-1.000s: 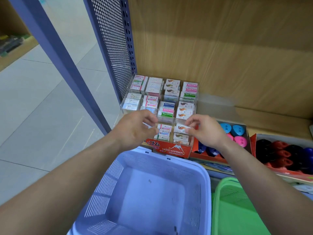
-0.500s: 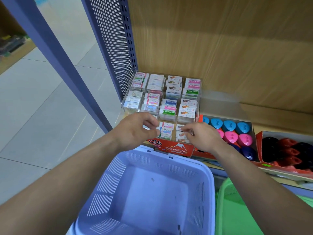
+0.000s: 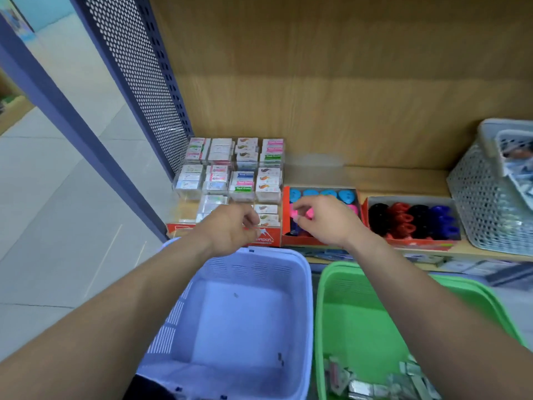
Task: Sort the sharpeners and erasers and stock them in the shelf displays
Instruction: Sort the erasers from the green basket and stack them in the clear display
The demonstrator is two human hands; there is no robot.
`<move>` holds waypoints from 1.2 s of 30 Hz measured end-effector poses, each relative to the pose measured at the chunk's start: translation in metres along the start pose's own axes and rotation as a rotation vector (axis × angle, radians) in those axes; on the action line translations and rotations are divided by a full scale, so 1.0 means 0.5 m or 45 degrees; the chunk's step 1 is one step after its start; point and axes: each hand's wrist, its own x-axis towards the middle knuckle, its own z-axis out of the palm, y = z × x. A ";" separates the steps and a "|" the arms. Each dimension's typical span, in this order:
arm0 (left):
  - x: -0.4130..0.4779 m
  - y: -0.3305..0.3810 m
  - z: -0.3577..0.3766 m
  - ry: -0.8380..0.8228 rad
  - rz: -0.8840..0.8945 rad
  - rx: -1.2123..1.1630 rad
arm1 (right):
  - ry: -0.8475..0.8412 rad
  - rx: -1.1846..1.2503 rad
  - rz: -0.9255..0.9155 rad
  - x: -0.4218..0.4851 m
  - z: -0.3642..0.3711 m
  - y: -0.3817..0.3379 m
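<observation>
A clear tiered display on the shelf holds rows of small boxed erasers above a red eraser box. My left hand hovers before that box with its fingers curled, and a thin pale eraser edge shows at its fingertips. To the right, a red box holds blue and pink sharpeners. My right hand hangs over it with curled fingers. Pink shows between them, and I cannot tell if they hold anything. Another box holds black, red and blue sharpeners.
A blue basket sits below my left arm, a green basket beside it with several foil-wrapped items. A white mesh basket stands at the shelf's right. A perforated purple panel walls the left side.
My right hand left the front row of the eraser display and moved right over the blue and pink sharpeners. My left hand stayed before the eraser box. The view shifted right.
</observation>
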 end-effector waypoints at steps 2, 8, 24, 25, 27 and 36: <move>-0.022 0.050 0.050 -0.040 0.100 0.095 | 0.062 0.018 0.046 -0.075 -0.021 0.038; -0.107 0.118 0.256 -0.253 0.332 0.498 | 0.050 0.057 0.248 -0.296 0.004 0.196; -0.183 -0.001 0.511 0.102 0.215 0.312 | -1.040 0.244 0.303 -0.387 0.484 0.385; -0.182 0.000 0.511 0.107 0.219 0.308 | -1.037 0.202 0.254 -0.386 0.500 0.387; -0.179 0.001 0.511 0.110 0.216 0.303 | -1.001 0.157 0.193 -0.382 0.518 0.391; -0.175 0.003 0.515 0.131 0.215 0.279 | -0.893 0.136 0.008 -0.383 0.551 0.375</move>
